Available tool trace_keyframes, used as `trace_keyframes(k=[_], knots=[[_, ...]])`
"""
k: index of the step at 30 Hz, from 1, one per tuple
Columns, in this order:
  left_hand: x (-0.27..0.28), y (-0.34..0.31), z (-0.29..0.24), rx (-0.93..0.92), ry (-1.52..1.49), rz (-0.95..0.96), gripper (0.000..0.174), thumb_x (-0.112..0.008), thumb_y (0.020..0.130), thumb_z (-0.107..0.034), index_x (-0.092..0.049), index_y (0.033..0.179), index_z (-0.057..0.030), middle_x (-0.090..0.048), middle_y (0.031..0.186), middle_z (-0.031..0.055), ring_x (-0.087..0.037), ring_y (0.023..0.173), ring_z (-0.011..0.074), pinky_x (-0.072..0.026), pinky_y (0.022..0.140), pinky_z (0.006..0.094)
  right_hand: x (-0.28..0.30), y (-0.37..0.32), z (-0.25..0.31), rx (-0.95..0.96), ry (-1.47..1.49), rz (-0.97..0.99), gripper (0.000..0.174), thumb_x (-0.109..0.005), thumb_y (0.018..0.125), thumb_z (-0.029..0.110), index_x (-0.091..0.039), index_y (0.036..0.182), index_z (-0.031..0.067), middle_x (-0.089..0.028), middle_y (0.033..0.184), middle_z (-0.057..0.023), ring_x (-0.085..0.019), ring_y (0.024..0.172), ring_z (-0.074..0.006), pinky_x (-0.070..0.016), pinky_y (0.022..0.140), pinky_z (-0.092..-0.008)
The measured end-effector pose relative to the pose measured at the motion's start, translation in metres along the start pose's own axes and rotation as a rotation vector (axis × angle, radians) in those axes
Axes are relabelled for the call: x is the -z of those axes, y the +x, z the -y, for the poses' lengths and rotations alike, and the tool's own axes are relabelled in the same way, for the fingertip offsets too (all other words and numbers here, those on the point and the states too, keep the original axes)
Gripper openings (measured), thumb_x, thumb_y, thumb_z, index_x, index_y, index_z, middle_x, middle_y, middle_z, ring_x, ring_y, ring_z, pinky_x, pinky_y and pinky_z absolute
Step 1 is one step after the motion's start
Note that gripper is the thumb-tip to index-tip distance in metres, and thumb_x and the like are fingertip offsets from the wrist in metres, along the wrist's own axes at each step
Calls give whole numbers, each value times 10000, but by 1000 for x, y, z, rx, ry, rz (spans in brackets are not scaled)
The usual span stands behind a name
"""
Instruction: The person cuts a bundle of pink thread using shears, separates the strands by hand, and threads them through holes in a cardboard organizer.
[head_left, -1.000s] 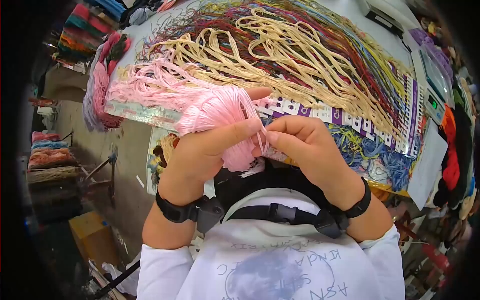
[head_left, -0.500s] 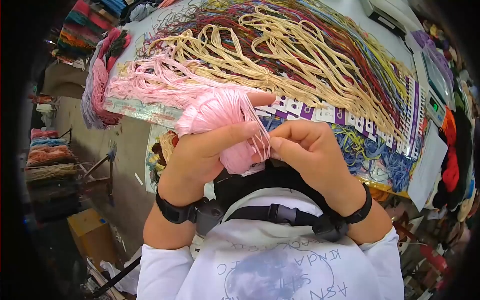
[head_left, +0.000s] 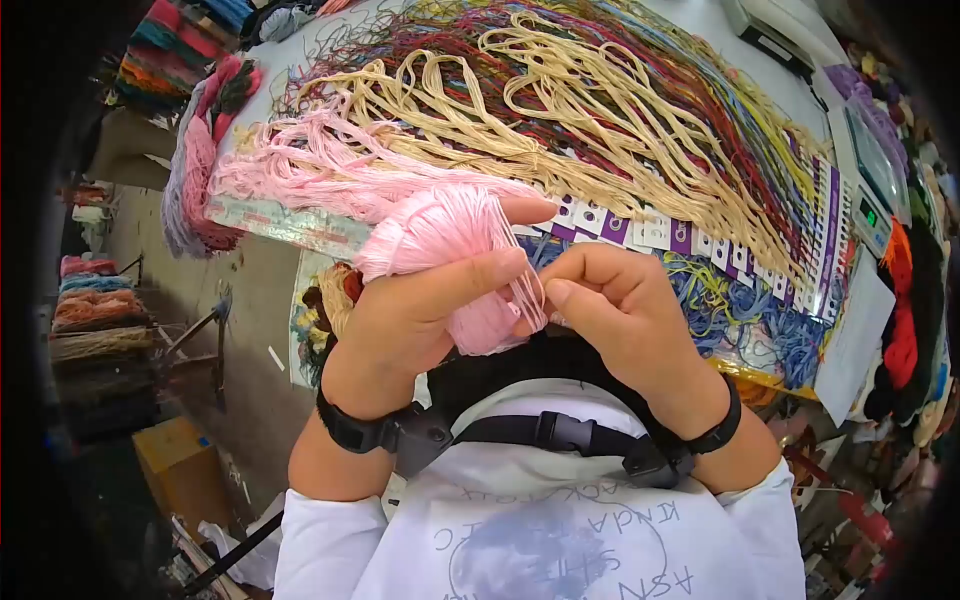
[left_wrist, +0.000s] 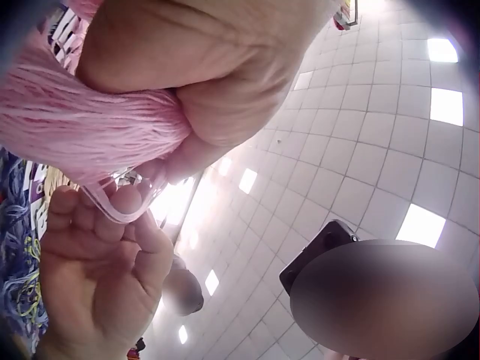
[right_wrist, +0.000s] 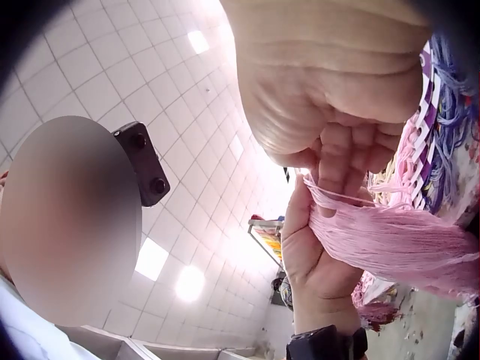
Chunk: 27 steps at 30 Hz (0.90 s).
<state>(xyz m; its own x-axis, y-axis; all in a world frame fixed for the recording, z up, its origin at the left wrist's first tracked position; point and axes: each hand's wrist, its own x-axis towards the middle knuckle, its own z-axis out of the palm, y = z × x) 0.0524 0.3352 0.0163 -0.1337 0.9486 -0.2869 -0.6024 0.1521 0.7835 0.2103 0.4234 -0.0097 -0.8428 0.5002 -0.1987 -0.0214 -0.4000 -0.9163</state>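
Note:
A thick bundle of pink thread (head_left: 440,235) is wound around my left hand (head_left: 400,310), which grips it with the thumb across the front. Several loose strands at the bundle's right side run to my right hand (head_left: 630,310). There the thumb and curled forefinger pinch the strands. The left wrist view shows a pink loop (left_wrist: 120,214) drawn over the right hand's fingertips. In the right wrist view the bundle (right_wrist: 397,244) hangs from the left hand, with the right fingers close above it.
Pink skeins (head_left: 300,170) and cream skeins (head_left: 610,110) lie across multicoloured threads on the table. A purple-and-white punched card strip (head_left: 680,236) runs along them, with blue threads (head_left: 750,320) in front. A digital scale (head_left: 872,215) stands at the right. Yarn hangs at the left.
Both hands have shifted slightly down and right together with the pink bundle. The strands between them have spread apart and now stretch across to the right fingers.

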Motion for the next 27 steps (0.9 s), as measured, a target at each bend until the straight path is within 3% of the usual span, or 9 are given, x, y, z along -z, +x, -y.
trace_keyframes(k=[5,10,17,19,22,27], knots=[[3,1,1,10,7,-3,474,-624,817,-76,-480,1251,49,-642,876,88,-628,754,143,-503,686,272,0,1,-1,72,-101,20,102,-592,863,84,-609,864,-17,-608,777,5,-533,693,-29,-430,610,-189],[2,2,3,-27,51,-47,501,-630,818,-83,-466,1271,54,-643,877,80,-625,747,130,-504,695,262,-1,0,-2,10,79,9,93,-574,875,71,-590,883,-20,-609,786,-2,-545,700,-36,-429,615,-182],[2,0,1,-54,95,-39,502,-634,817,-87,-472,1267,64,-641,901,82,-616,757,116,-497,695,247,2,0,-1,-21,74,33,101,-546,897,79,-572,905,-18,-609,801,-14,-552,719,-40,-438,628,-186],[2,-1,1,-57,97,-41,498,-633,816,-86,-477,1263,64,-642,896,82,-615,757,114,-495,695,245,1,0,1,-25,52,35,114,-528,899,88,-560,908,-20,-634,862,-86,-614,757,-130,-493,734,-265],[3,-2,1,-63,101,-35,486,-632,815,-88,-487,1253,65,-645,894,88,-616,751,116,-495,691,249,0,0,0,-8,107,35,111,-533,915,95,-566,922,-10,-620,817,-40,-584,742,-78,-462,661,-209],[5,-2,0,-42,64,10,479,-602,833,-95,-472,1267,60,-647,918,98,-617,761,128,-493,693,253,-1,0,0,-14,101,41,111,-530,917,98,-562,922,-8,-618,810,-42,-582,735,-83,-462,665,-215]])
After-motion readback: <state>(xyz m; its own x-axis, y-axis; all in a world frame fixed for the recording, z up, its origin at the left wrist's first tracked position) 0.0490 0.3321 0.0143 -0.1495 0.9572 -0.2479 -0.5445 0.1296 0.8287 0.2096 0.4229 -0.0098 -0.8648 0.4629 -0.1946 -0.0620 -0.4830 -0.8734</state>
